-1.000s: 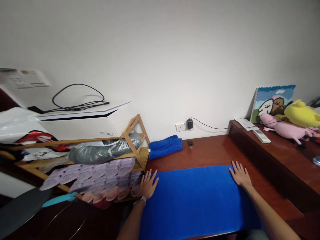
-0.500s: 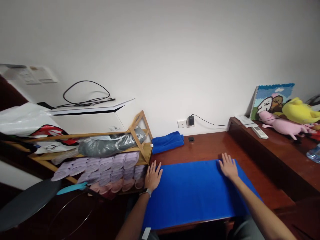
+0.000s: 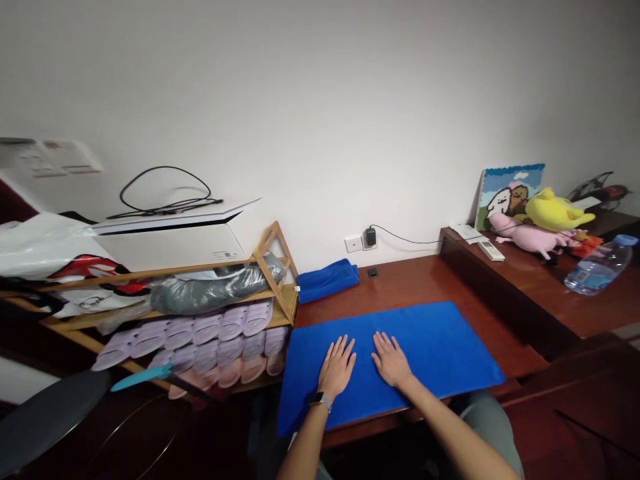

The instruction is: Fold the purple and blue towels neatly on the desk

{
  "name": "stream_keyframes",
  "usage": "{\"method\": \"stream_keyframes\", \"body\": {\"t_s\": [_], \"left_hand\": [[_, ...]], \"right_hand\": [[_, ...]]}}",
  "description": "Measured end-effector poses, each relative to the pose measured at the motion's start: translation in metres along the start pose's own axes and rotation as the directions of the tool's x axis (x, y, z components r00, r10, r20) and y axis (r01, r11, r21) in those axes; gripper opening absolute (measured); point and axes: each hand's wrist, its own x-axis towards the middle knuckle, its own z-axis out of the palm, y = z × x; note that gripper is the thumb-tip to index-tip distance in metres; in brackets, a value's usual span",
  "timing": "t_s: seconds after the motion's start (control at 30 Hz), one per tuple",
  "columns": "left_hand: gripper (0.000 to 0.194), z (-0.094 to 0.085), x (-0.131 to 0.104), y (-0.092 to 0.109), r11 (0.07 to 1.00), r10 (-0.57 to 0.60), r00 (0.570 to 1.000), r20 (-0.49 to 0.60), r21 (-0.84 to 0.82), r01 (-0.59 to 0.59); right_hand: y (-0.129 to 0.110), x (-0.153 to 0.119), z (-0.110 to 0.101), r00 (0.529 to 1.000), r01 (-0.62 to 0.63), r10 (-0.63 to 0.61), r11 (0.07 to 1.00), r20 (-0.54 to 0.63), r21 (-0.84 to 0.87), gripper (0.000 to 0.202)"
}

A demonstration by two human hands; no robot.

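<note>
Looking pretty much fully spread on the desk (image 3: 415, 281), the blue cloth (image 3: 443, 353) has no folds yet, left hand (image 3: 337, 371) and right hand (image 3: 391, 361) both palm-down on it, fingers loosely splayed.

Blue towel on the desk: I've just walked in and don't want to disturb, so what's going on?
A blue towel is spread flat on the wooden desk, and a person's left hand rests on its left half, the right hand near its middle, both palm down and gripping nothing. A folded towel, also blue, lies at the desk's back left.
</note>
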Motion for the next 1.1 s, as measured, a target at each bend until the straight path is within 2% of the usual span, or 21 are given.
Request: {"method": "stream_keyframes", "body": {"t_s": [0.13, 0.2, 0.27, 0.33, 0.43, 0.57, 0.67, 0.77, 0.9, 1.0, 1.1], "left_hand": [[0.056, -0.001, 0.003, -0.002, 1.000, -0.006, 1.000, 0.007, -0.013, 0.007], [0.056, 0.001, 0.003, -0.003, 1.000, -0.002, 1.000, 0.003, -0.020, 0.002], [0.056, 0.004, 0.003, -0.005, 1.000, 0.005, 1.000, -0.005, -0.026, -0.005], [0.056, 0.007, 0.003, -0.005, 1.000, 0.009, 1.000, -0.012, -0.024, -0.009], [0.055, 0.008, 0.005, -0.006, 1.000, 0.013, 1.000, 0.002, -0.016, -0.013], [0.055, 0.001, 0.007, -0.015, 0.998, -0.001, 0.999, 0.054, -0.065, 0.005], [0.054, -0.011, 0.007, -0.039, 0.996, -0.036, 0.999, -0.024, -0.084, 0.033], [0.053, -0.024, 0.007, -0.077, 0.997, -0.079, 0.993, -0.092, 0.000, 0.079], [0.057, -0.033, 0.010, -0.124, 0.969, -0.196, 0.975, -0.107, 0.129, 0.209], [0.060, -0.029, 0.012, -0.143, 0.949, -0.250, 0.966, -0.065, 0.180, 0.258], [0.062, -0.019, 0.010, -0.152, 0.952, -0.253, 0.967, -0.023, 0.173, 0.253]], "right_hand": [[0.112, -0.039, -0.028, 0.972, -0.234, 0.230, 0.966, -0.040, -0.111, 0.070], [0.169, -0.062, -0.040, 0.930, -0.367, 0.362, 0.917, -0.061, -0.156, 0.071], [0.214, -0.080, -0.051, 0.882, -0.470, 0.464, 0.864, -0.075, -0.182, 0.073], [0.241, -0.093, -0.058, 0.851, -0.523, 0.519, 0.831, -0.078, -0.189, 0.074], [0.252, -0.099, -0.062, 0.839, -0.543, 0.539, 0.819, -0.075, -0.186, 0.074], [0.239, -0.094, -0.062, 0.827, -0.561, 0.557, 0.803, -0.082, -0.199, 0.073], [0.213, -0.080, -0.064, 0.867, -0.498, 0.477, 0.841, -0.144, -0.211, 0.070], [0.163, -0.050, -0.068, 0.923, -0.370, 0.344, 0.915, -0.169, -0.158, 0.068], [0.072, 0.007, -0.060, 0.986, -0.144, 0.140, 0.989, -0.092, -0.037, 0.066], [0.016, 0.044, -0.039, 0.999, 0.017, -0.016, 0.999, -0.028, 0.041, 0.066], [-0.012, 0.069, -0.016, 0.993, 0.115, -0.117, 0.990, 0.015, 0.077, 0.066]]}}
